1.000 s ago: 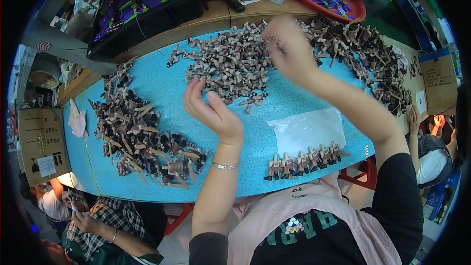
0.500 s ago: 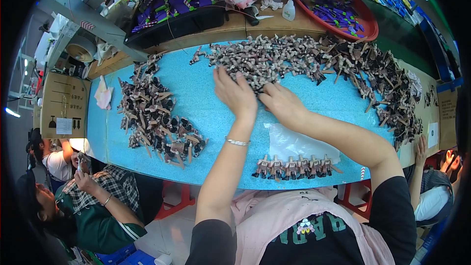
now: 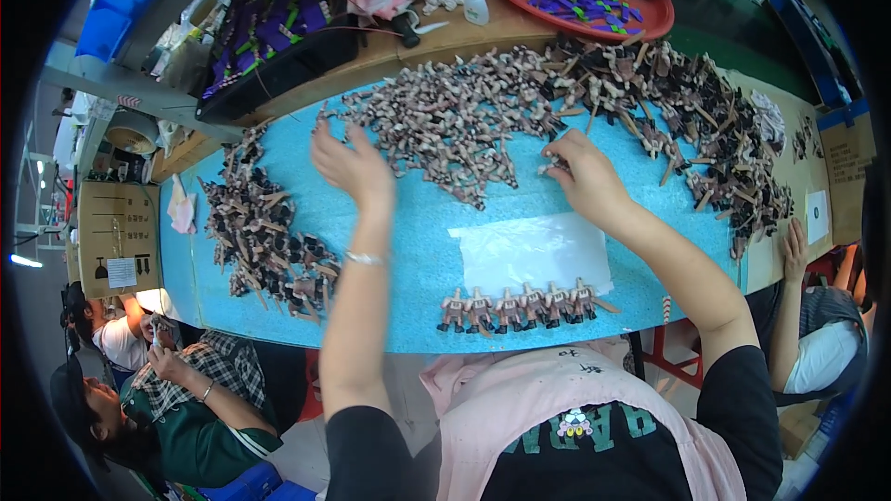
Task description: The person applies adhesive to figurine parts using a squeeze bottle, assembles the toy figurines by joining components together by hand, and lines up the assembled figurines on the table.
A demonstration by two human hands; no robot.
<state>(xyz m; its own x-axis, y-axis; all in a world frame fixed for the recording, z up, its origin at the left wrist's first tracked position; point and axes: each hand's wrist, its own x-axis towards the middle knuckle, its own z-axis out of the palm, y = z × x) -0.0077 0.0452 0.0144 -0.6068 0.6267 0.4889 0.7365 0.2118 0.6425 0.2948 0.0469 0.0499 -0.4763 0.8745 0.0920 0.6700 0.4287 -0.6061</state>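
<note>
A wide heap of small grey-brown toy figure parts (image 3: 464, 111) spreads over the blue tabletop (image 3: 418, 250). My left hand (image 3: 355, 169) is at the heap's left end, fingers apart, slightly blurred; I see nothing held in it. To the right of the heap's near tip, my right hand (image 3: 589, 176) pinches a small figure part (image 3: 555, 164), partly hidden by the fingers. Close to the front edge stands a row of several toy figures (image 3: 520, 308) with dark feet, just below a white plastic sheet (image 3: 534, 255).
Darker figures with brown sticks pile at the left (image 3: 264, 232) and right (image 3: 715, 148). Behind stand a black crate (image 3: 278, 65) of purple parts, a red basin (image 3: 664, 14), a white bottle (image 3: 475, 5). A cardboard box (image 3: 119, 223) borders the left; co-workers sit both sides.
My hands have moved apart: the left to the left along the heap, the right to the right with a small figure part. The heap's near side now spreads toward me.
</note>
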